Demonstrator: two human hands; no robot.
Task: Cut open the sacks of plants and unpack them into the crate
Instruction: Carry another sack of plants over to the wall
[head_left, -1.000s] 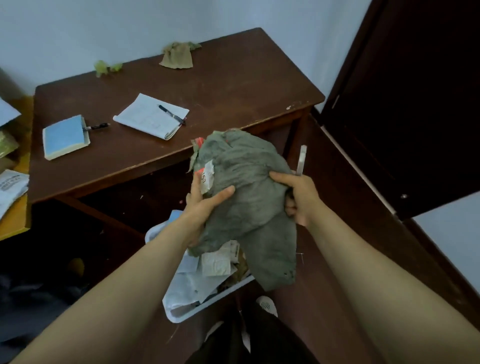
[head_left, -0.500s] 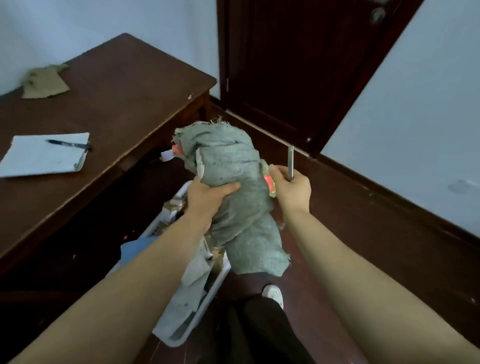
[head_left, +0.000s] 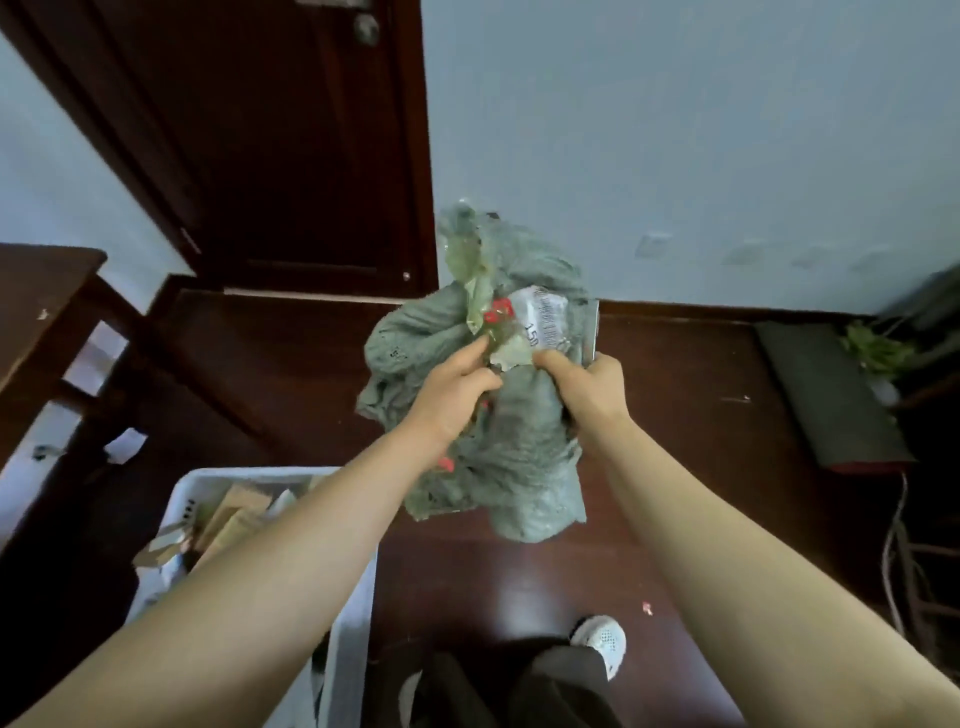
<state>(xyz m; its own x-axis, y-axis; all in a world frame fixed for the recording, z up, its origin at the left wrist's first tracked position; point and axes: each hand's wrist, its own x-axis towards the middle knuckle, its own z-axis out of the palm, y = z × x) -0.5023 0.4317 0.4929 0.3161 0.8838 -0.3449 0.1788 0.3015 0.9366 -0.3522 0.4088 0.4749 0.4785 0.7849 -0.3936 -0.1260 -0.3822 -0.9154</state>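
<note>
A grey-green woven sack hangs in mid-air in front of the person, over the dark wooden floor and just right of the white crate, its crumpled top near a door and pale wall behind. The left hand grips the sack's upper middle, its fingers curled into the cloth beside a white barcode label and some red bits. The right hand is clamped on the sack from the other side, thumb pressed below the label; a thin metal blade stands up out of this fist along the sack's edge. The sack's lower end dangles loose below both wrists. The crate sits on the floor at lower left, holding paper and cardboard scraps. A corner of the dark bench shows at far left. A white shoe shows below — and at far right a dark mat lies near green leaves.
</note>
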